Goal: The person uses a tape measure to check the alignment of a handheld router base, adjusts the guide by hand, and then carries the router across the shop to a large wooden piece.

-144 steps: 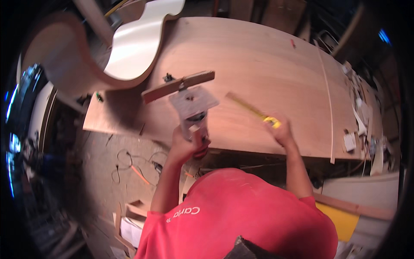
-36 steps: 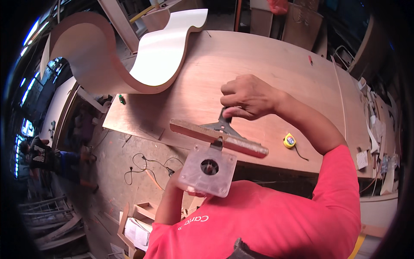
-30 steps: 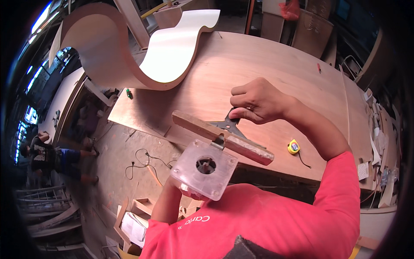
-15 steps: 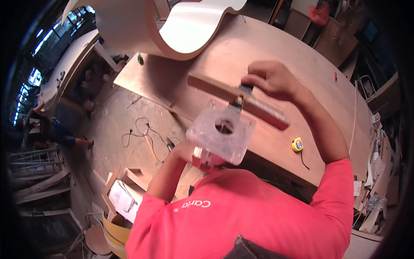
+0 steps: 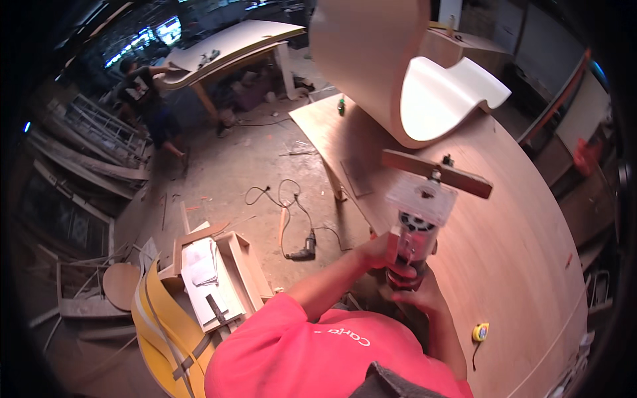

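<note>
Two hands, left hand [image 5: 383, 252] and right hand [image 5: 413, 292], grip one router [image 5: 417, 229].

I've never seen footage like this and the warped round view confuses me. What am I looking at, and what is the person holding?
The camera sits on the person's head and looks down through a fisheye lens, so straight edges bend. The pink sleeves are theirs. Both the left hand and the right hand grip a hand router with a clear base plate and a wooden strip fixed across it. It is raised over a large plywood table. On the table stand a curved bent-wood piece and a yellow tape measure.
</note>
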Tool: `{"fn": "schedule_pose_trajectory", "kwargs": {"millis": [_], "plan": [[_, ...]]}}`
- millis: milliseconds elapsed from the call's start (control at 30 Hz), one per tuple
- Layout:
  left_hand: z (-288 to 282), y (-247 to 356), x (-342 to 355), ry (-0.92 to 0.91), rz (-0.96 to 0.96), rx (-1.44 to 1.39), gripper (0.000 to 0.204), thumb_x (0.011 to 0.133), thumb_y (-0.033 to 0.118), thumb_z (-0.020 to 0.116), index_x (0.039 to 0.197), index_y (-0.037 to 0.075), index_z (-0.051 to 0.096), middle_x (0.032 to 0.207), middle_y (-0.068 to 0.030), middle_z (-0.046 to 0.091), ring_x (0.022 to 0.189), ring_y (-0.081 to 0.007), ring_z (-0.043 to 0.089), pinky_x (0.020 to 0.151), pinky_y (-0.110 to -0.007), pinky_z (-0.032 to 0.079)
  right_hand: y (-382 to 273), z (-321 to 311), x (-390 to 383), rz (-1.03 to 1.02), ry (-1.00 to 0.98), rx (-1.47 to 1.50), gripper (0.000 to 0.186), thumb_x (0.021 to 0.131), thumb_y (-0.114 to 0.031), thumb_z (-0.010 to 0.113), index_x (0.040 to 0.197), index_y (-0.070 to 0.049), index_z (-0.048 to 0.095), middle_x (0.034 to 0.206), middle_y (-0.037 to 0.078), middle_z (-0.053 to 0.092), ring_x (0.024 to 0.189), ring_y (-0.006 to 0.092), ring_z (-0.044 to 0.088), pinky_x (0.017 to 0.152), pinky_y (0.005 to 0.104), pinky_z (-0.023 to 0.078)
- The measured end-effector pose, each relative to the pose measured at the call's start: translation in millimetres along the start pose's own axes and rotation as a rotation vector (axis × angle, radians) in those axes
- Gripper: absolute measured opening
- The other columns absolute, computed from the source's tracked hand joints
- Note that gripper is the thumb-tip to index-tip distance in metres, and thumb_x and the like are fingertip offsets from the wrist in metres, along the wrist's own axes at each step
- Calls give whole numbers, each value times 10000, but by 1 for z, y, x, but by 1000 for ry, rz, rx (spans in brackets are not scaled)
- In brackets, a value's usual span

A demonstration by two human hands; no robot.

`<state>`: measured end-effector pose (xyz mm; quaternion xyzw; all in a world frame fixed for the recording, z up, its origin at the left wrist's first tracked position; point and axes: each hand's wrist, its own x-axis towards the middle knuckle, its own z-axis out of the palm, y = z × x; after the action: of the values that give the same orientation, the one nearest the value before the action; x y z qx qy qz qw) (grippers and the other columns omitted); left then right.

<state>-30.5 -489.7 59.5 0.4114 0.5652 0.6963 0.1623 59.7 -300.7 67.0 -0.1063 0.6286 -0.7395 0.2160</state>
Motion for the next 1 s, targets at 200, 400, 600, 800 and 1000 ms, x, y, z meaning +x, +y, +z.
{"fn": "schedule_pose_trajectory", "kwargs": {"millis": [200,400,600,800,1000], "plan": [[-17,20,-35,98,-159,-4,884,561,369,993,1325,82,653,1318,-78,666,1193,-217,626,1054,-368,490,23,13,28,29,-111,-83,916,564,-117,1001,1357,-35,550,1220,55,659,1096,169,652,934,345,546],[-53,47,-63,-52,-326,258,1004,555,371,988,1412,46,578,1296,-120,681,1184,-234,637,1036,-349,503,19,54,46,71,-159,-236,817,618,-133,981,1330,-43,591,1238,70,671,1124,190,658,951,343,558],[-41,88,-84,387,-272,105,910,620,331,998,1373,38,578,1274,-116,672,1185,-231,622,1047,-393,495,26,74,73,-175,-13,-327,789,641,-212,958,1314,-30,589,1139,80,715,1019,185,699,875,344,581],[9,94,-89,898,-112,181,731,711,203,967,1314,26,593,1192,-61,700,1059,-141,670,929,-324,564,25,92,71,-308,102,-317,753,639,-210,955,1253,-17,564,1086,106,713,968,199,708,832,361,579],[50,83,-94,1002,-242,108,609,716,122,953,1242,11,665,1157,-69,719,1028,-135,685,907,-330,594,20,86,38,-273,142,-520,752,633,-304,958,1224,-49,570,980,130,719,920,255,741,829,389,584]]}}
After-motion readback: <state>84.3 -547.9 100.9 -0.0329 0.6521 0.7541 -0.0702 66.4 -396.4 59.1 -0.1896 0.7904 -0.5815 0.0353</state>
